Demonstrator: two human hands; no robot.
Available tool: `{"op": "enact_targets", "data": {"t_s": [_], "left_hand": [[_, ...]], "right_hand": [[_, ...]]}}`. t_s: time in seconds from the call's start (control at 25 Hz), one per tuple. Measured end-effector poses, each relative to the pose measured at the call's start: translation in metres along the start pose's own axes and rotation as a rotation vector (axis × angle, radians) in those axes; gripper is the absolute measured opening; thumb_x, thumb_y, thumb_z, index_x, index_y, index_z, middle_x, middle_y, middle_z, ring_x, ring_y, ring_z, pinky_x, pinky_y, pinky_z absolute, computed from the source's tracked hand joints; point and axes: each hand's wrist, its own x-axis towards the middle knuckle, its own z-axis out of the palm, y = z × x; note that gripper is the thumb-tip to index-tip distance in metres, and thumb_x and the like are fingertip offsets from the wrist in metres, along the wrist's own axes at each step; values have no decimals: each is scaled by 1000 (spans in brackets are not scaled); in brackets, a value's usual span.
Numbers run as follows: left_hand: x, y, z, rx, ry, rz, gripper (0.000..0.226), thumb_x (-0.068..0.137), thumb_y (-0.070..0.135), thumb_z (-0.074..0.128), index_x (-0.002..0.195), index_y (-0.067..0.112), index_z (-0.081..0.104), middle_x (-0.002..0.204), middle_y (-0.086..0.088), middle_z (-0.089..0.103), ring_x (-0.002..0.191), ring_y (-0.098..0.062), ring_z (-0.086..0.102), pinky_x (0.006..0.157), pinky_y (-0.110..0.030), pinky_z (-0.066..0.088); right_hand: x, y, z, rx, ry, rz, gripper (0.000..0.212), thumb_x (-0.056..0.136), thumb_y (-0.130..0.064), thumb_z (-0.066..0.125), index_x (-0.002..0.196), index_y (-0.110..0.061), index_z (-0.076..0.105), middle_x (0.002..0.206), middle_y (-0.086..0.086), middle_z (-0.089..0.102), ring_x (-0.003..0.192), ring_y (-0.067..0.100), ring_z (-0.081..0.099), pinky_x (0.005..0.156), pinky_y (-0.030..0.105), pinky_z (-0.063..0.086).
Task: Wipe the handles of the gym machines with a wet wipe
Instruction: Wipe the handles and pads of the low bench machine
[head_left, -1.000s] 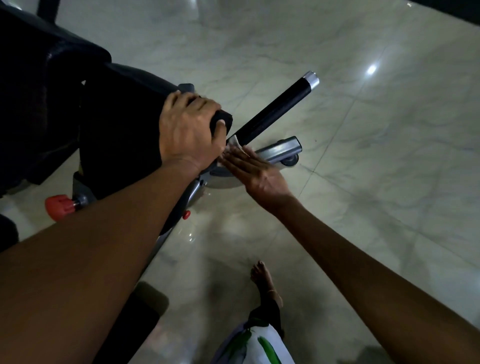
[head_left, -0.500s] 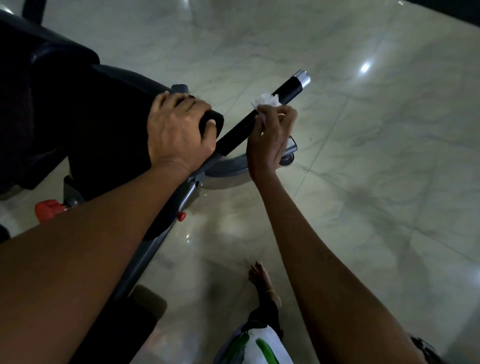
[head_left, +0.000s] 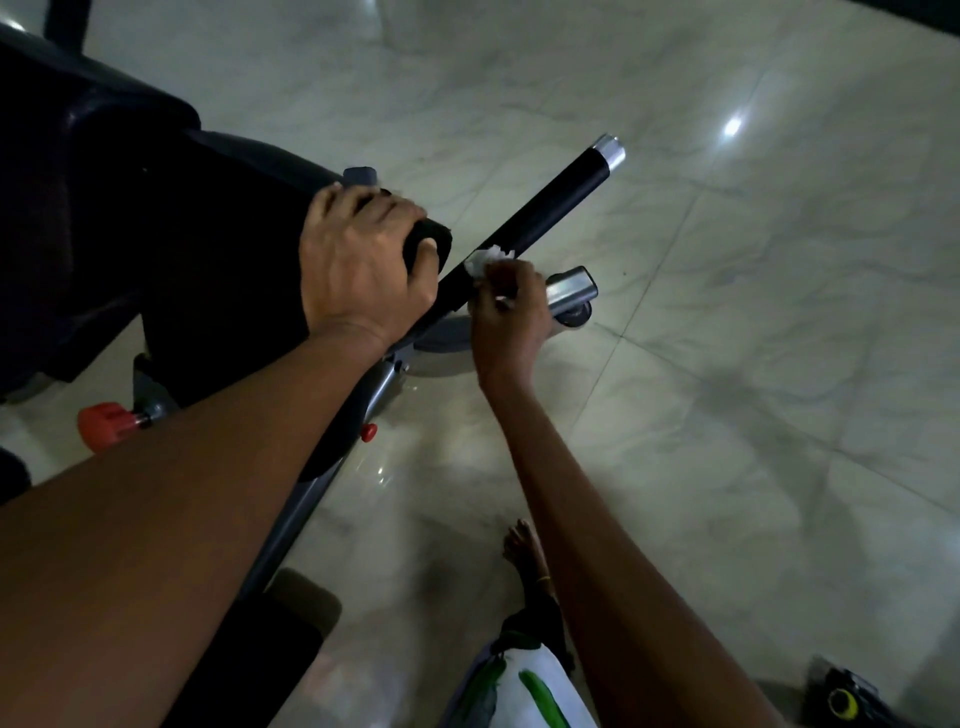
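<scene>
A dim view looking down at a gym machine on a pale marble floor (head_left: 753, 364). At far left sits the machine's dark padded body (head_left: 156, 223), with an orange knob (head_left: 104, 423) low beside it. Moving right, the left hand (head_left: 363, 265) is curled over the end of a black padded bar (head_left: 428, 241), gripping it firmly and seemingly bracing the machine. Just right of that, a long black handle (head_left: 550, 205) slants up and away to a silver end cap (head_left: 610, 150). The right hand (head_left: 511, 317) pinches a crumpled white wipe (head_left: 485, 259) against the lower end of this handle, near where it meets the frame; how far the fingers wrap round the handle is hard to tell in the low light. A short silver tube (head_left: 569, 288) juts out just beyond the right hand. Below, a bare foot (head_left: 524, 545) stands on the floor.

To wipe well from here, the wipe probably needs to fold around the handle and slide up its full length to the cap, twisting to reach the underside, while the left hand holds steady.
</scene>
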Motion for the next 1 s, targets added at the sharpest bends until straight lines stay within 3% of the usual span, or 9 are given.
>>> {"op": "enact_targets", "data": {"t_s": [0.12, 0.28, 0.32, 0.4, 0.52, 0.6, 0.8, 0.92, 1.0], "left_hand": [[0, 0, 1, 0, -11, 2, 43, 83, 35, 41, 107, 12, 68, 109, -9, 69, 111, -28, 55, 106, -42, 29], [-1, 0, -1, 7, -13, -4, 43, 83, 35, 42, 108, 11, 67, 110, -10, 68, 111, -29, 54, 106, -43, 28], [-1, 1, -1, 8, -10, -3, 43, 83, 35, 42, 108, 11, 67, 110, -10, 68, 111, -29, 55, 106, -43, 29], [-1, 1, 0, 7, 0, 3, 43, 83, 34, 42, 106, 10, 68, 108, -9, 69, 110, -30, 56, 106, -44, 30], [-1, 0, 1, 3, 9, 15, 42, 82, 34, 43, 104, 10, 69, 106, -10, 70, 109, -31, 57, 105, -45, 31], [-1, -1, 2, -2, 12, 21, 41, 82, 33, 44, 104, 9, 69, 105, -10, 70, 108, -31, 57, 104, -45, 32], [-1, -1, 2, -5, 20, 27, 40, 83, 33, 44, 103, 9, 68, 104, -11, 70, 108, -31, 57, 104, -44, 31], [-1, 0, 2, 0, 14, 27, 42, 82, 35, 42, 103, 9, 68, 103, -11, 70, 107, -31, 57, 104, -45, 32], [-1, -1, 2, -1, 10, 26, 43, 82, 36, 41, 103, 8, 68, 103, -11, 70, 108, -31, 57, 104, -44, 31]], "right_hand": [[4, 4, 4, 125, 111, 113, 10, 83, 1, 62, 93, 0, 62, 95, 13, 64, 82, 19, 60, 65, 8, 45], [-30, 0, 9, 144, -4, 195, 13, 84, -1, 63, 96, -5, 61, 99, 7, 64, 83, 8, 60, 76, 18, 52], [-24, -2, 4, 168, 1, 217, 13, 84, 0, 63, 96, -3, 61, 97, 5, 64, 79, 4, 59, 72, 13, 50], [10, -7, -8, 227, 147, 269, 12, 83, 2, 63, 95, -1, 64, 90, 2, 63, 73, 1, 57, 64, 4, 46], [50, -10, -12, 224, 294, 221, 8, 83, -1, 64, 90, -3, 64, 87, 7, 65, 77, 13, 60, 63, 11, 49], [39, -8, -4, 199, 230, 218, 7, 84, -3, 63, 91, -5, 62, 88, 9, 64, 80, 15, 59, 67, 21, 52], [2, 8, -9, 181, -85, 235, 10, 83, -1, 64, 92, -4, 62, 90, 7, 66, 76, 9, 63, 72, 17, 54], [56, 5, -34, 86, 149, 38, 8, 81, -6, 65, 88, -2, 65, 83, 14, 68, 75, 25, 65, 72, 38, 56], [97, 0, -44, -12, 274, -58, 14, 79, -4, 63, 92, 0, 67, 89, 13, 68, 78, 21, 62, 73, 25, 52]]}}
